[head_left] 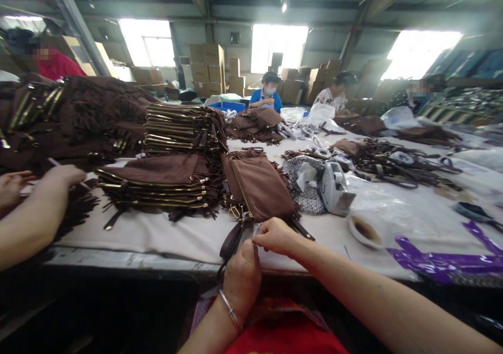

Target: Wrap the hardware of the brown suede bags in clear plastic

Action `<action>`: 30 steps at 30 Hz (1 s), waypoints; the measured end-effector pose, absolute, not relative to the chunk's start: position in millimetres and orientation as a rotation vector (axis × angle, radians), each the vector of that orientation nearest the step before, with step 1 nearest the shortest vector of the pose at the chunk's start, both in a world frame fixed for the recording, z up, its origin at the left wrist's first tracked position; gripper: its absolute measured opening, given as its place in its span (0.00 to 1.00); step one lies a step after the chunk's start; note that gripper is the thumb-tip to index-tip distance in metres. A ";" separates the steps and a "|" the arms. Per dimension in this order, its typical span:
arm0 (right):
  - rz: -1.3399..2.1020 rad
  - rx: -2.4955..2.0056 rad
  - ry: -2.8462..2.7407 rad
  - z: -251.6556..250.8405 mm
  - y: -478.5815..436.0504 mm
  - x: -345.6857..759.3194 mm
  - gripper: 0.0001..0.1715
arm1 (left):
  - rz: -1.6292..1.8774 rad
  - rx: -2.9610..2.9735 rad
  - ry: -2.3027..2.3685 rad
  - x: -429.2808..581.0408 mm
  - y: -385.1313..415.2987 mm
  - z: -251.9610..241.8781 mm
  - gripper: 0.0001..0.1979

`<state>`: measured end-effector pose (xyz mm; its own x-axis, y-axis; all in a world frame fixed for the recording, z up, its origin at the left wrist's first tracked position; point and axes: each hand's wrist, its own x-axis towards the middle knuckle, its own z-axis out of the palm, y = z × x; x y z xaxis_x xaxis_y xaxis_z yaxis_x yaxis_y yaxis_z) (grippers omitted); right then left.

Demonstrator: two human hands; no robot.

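A brown fringed bag with a gold zip and gold clasp lies flat on the table in front of me. Its dark strap loops down over the table's front edge. My left hand, with a bangle at the wrist, is closed around part of this strap. Thumb and forefinger of my right hand are pinched together right against the left fingertips. A small pale, clear-looking piece shows between the hands; which fingers grip it is hard to see.
Stacked brown bags stand left, with a taller pile behind. A co-worker's hand is at far left. A tape dispenser, a tape roll, purple plastic and a strap heap lie right. Other people sit across the table.
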<state>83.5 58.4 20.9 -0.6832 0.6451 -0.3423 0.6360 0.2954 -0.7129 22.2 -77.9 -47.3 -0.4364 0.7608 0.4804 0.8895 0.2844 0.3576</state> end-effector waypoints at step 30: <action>1.595 -1.045 -2.043 -14.7 40.1 127.5 0.09 | -3.499 -0.011 -2.898 23.8 -64.3 -3.4 0.03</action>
